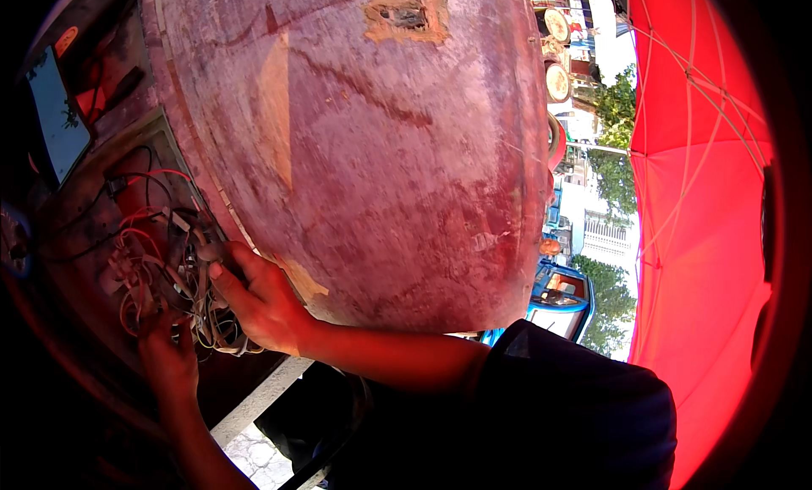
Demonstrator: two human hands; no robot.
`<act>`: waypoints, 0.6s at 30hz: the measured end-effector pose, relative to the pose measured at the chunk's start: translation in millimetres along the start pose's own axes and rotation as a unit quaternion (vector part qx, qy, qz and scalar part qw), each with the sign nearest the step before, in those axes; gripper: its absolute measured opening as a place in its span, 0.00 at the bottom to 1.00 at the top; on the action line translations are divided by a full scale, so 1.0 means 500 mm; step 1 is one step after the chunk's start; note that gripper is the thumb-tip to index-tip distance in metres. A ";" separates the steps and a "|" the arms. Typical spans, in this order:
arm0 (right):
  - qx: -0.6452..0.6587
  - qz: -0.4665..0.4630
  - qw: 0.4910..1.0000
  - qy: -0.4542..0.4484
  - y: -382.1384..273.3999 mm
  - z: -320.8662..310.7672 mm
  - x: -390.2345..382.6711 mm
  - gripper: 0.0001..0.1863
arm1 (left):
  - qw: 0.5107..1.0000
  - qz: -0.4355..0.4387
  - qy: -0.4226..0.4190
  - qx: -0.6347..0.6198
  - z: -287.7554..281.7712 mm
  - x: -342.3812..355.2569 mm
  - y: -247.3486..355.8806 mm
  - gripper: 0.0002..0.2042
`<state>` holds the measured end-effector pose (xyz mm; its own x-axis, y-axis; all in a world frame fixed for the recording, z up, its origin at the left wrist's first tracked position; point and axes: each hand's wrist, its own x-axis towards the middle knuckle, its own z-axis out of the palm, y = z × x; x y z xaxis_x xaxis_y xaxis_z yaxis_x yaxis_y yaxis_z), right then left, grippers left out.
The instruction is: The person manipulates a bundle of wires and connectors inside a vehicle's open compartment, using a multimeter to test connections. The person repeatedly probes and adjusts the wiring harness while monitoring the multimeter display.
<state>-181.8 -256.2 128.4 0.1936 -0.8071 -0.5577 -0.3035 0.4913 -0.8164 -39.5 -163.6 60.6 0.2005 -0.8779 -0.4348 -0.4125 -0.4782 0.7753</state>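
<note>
A tangled bundle of thin wires (135,274), red, white and dark, spills from an opening at the left of a worn reddish panel. My right hand (266,300) reaches in from the right, its thumb and fingers closed on a grey rounded cable end (210,251) at the bundle's upper right. Below and to the left, my left hand (169,359) is in shadow with its fingers closed among the wires. Which strands it grips is hard to make out. Black cables (93,207) run from the bundle toward the left.
The large scuffed panel (397,169) fills the middle, with a patched hole (406,16) near its top. A mirror-like rectangle (59,118) sits at far left. A pale bar (258,401) lies below my hands. At right are a red canopy (702,202) and a blue vehicle (584,300).
</note>
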 end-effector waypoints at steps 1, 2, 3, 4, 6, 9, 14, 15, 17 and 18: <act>0.007 0.002 1.000 0.003 -0.002 0.003 0.001 0.15 | 1.000 -0.003 -0.002 -0.005 0.000 0.000 0.003 0.05; -0.034 -0.010 0.999 0.004 0.005 0.004 0.004 0.15 | 1.000 -0.006 -0.004 -0.010 -0.001 0.001 0.007 0.05; -0.075 -0.022 0.997 0.005 0.016 0.004 0.010 0.16 | 1.000 -0.001 -0.002 0.005 -0.002 0.001 0.010 0.06; -0.114 -0.034 0.993 0.005 0.018 0.004 0.015 0.17 | 1.000 0.002 -0.001 0.021 -0.004 0.000 0.013 0.06; -0.162 -0.053 0.985 0.010 0.014 0.002 0.025 0.15 | 0.999 0.021 0.009 0.044 -0.004 -0.002 0.020 0.08; -0.205 -0.132 0.970 0.027 0.013 0.010 0.034 0.13 | 0.997 0.049 0.020 0.060 -0.002 -0.002 0.025 0.10; -0.249 -0.194 0.949 0.019 0.005 0.023 0.058 0.11 | 0.995 0.014 -0.012 0.096 0.003 -0.008 0.009 0.12; -0.281 -0.183 0.942 0.010 -0.004 0.023 0.066 0.10 | 0.994 0.023 -0.003 0.108 0.007 -0.011 0.008 0.11; -0.311 -0.190 0.931 -0.004 -0.012 0.030 0.092 0.09 | 0.990 0.036 0.016 0.139 0.015 -0.018 0.007 0.10; -0.313 -0.209 0.927 -0.006 -0.007 0.042 0.111 0.09 | 0.989 0.038 0.016 0.141 0.015 -0.019 0.009 0.09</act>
<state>-150.6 -296.0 97.1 0.4256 -0.8783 -0.2178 -0.6805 -0.1520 -0.7168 -50.1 -157.3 64.7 0.1853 -0.9131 -0.3631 -0.6575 -0.3898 0.6448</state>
